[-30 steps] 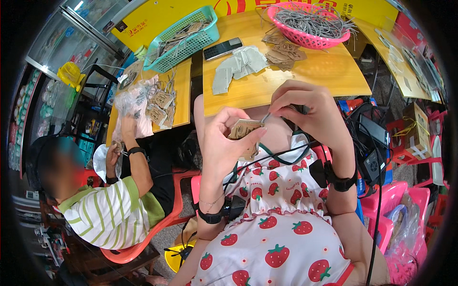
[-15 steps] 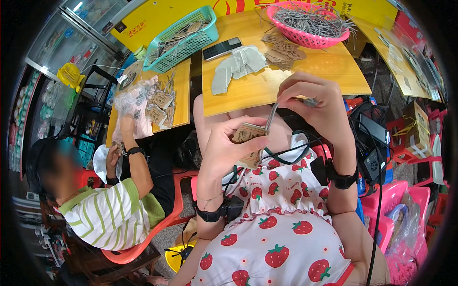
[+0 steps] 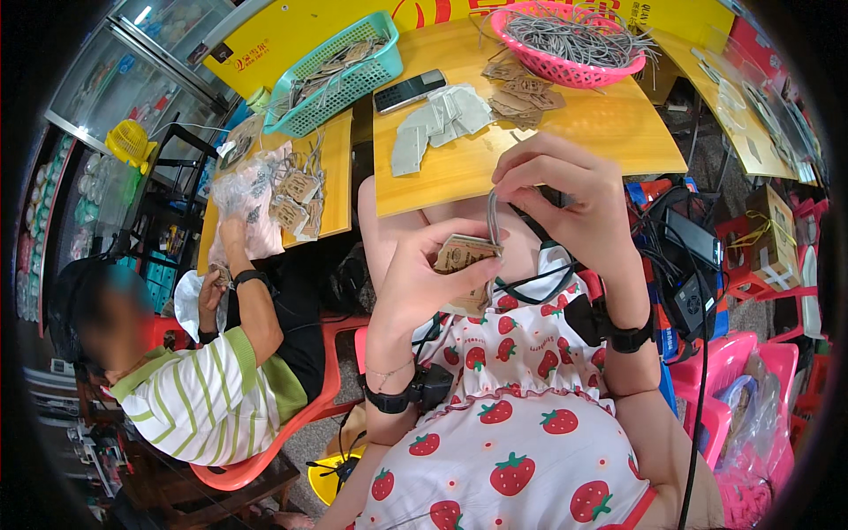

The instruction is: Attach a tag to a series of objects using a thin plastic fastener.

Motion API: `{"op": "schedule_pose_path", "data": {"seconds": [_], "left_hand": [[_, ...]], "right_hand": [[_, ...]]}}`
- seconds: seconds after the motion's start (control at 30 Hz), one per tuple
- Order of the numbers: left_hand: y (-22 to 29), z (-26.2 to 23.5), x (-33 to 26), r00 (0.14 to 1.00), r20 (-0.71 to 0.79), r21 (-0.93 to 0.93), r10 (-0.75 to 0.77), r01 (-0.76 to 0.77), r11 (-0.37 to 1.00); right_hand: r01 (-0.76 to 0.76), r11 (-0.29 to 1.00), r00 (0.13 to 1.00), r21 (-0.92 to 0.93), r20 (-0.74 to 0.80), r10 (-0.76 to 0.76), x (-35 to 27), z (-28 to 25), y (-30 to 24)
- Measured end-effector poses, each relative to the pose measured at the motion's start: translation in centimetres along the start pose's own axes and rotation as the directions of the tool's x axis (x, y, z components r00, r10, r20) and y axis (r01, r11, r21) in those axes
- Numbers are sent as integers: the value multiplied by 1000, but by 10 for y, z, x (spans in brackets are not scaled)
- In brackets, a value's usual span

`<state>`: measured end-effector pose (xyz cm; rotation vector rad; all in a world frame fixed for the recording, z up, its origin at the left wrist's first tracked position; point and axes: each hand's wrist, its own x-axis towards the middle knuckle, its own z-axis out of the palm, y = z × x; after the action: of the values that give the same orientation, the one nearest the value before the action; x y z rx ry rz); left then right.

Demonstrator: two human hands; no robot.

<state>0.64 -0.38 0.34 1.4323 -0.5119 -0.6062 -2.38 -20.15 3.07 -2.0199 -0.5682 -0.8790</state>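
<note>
My left hand is closed around a small stack of brown printed paper tags, held above my lap just off the table's near edge. Grey cords rise from the stack's right side, beside my left thumb. Their upper bend is pinched between the fingertips of my right hand. Exactly how the cords pass through the tags is hidden by my fingers. On the table ahead, pale grey-white cards lie fanned out, next to a pile of loose brown tags.
A pink basket of grey cords stands at the table's back, near a dark phone. A green basket holds corded tags. At left, a seated person handles tags by a plastic bag. Pink stools stand at right.
My right hand has shifted slightly left, over the stack, bringing the cords more upright into a bend. The grey piece seen under its palm before no longer shows.
</note>
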Motion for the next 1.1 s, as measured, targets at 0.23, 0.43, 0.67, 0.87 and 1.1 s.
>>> {"op": "schedule_pose_path", "data": {"seconds": [0.23,0.43,0.67,0.87,1.1], "left_hand": [[-2,-16,-6,934,214,-110,286,-268,957],[-17,-12,-5,774,115,-570,622,-461,680],[-5,-3,5,712,-231,78,663,-666,742],[-10,5,11,701,-246,473,669,-515,714],[-4,11,9,716,-212,508,665,-501,701]], "right_hand": [[-179,905,984,386,56,171,-3,-7,14],[-354,705,933,614,175,315,-5,-2,20],[-466,714,883,522,227,410,-3,12,-6],[-423,808,904,410,137,405,-3,13,-30],[-257,912,965,321,127,228,-3,9,-22]]}}
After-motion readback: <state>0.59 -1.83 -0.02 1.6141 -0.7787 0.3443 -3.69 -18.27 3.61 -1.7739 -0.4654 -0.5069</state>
